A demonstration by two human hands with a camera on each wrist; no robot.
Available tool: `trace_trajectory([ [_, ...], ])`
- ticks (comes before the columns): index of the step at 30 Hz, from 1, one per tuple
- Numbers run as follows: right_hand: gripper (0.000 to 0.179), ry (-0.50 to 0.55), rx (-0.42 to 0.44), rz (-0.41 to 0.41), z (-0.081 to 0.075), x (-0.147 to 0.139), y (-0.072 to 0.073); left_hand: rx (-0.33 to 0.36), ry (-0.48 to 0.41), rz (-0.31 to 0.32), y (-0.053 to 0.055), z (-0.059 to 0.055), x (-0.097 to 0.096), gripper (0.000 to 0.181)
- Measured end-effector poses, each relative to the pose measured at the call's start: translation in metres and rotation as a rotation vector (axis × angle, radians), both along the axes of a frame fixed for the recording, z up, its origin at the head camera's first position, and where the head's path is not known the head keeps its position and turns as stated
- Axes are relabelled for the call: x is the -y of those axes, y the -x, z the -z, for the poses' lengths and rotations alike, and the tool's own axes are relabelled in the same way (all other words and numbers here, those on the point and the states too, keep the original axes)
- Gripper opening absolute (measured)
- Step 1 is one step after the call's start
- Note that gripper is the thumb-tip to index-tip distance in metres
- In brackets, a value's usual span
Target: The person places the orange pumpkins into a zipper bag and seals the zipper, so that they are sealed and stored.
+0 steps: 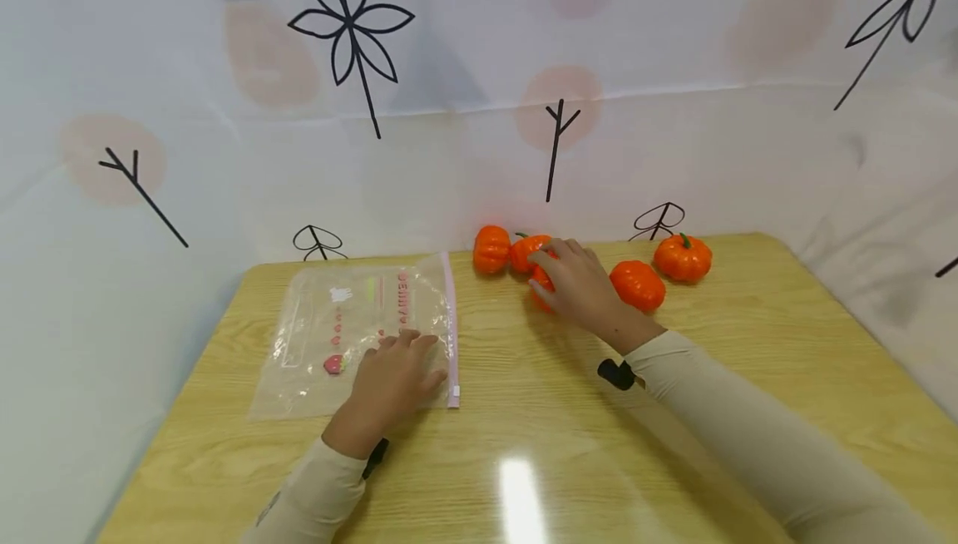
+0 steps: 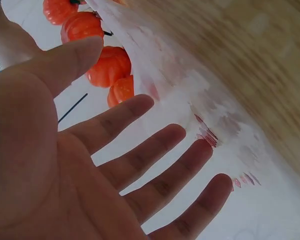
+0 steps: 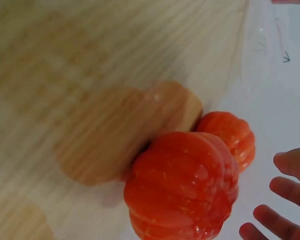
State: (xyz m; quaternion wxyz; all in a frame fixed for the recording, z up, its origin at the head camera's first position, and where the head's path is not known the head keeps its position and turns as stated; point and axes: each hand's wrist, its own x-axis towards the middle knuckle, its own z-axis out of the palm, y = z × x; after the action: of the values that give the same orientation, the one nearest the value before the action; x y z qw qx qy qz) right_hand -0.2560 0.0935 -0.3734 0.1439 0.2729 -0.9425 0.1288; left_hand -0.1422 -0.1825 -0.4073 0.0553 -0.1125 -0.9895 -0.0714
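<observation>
A clear plastic zip bag [image 1: 307, 394] with pink print and a pink slider strip lies flat at the left of the table. My left hand [image 1: 392, 386] is over its right part, fingers spread and nearly straight; contact is hard to judge. In the left wrist view the left hand [image 2: 105, 145] shows a bare palm. My right hand [image 1: 580, 286] reaches over a small orange pumpkin [image 1: 540, 290], its fingers bent loosely around the far side and partly hiding it. In the right wrist view the right hand's fingers [image 3: 285, 187] are spread, beside a large-looking pumpkin [image 3: 180, 185].
Two more pumpkins, one on its side [image 1: 491, 249] and a stemmed one [image 1: 530, 251], sit at the table's back edge. To the right are another pumpkin [image 1: 637, 285] and a stemmed pumpkin [image 1: 683, 258]. A patterned white cloth [image 1: 449, 186] hangs behind the wooden table [image 1: 479, 444].
</observation>
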Motion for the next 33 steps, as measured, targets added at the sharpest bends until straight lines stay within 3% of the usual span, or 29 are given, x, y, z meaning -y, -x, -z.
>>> trace_trajectory([
  [7,0.042,-0.093,0.038,0.017,0.000,0.009,0.020,0.042,0.016,0.096,-0.005,0.004,-0.001,0.043],
  [16,0.060,-0.196,0.086,0.025,0.000,0.029,0.037,0.081,0.073,0.115,-0.008,0.006,0.004,0.044],
  [33,0.057,-0.159,0.131,0.097,-0.005,0.071,0.057,-0.050,0.116,0.132,-0.005,0.011,0.005,0.043],
])
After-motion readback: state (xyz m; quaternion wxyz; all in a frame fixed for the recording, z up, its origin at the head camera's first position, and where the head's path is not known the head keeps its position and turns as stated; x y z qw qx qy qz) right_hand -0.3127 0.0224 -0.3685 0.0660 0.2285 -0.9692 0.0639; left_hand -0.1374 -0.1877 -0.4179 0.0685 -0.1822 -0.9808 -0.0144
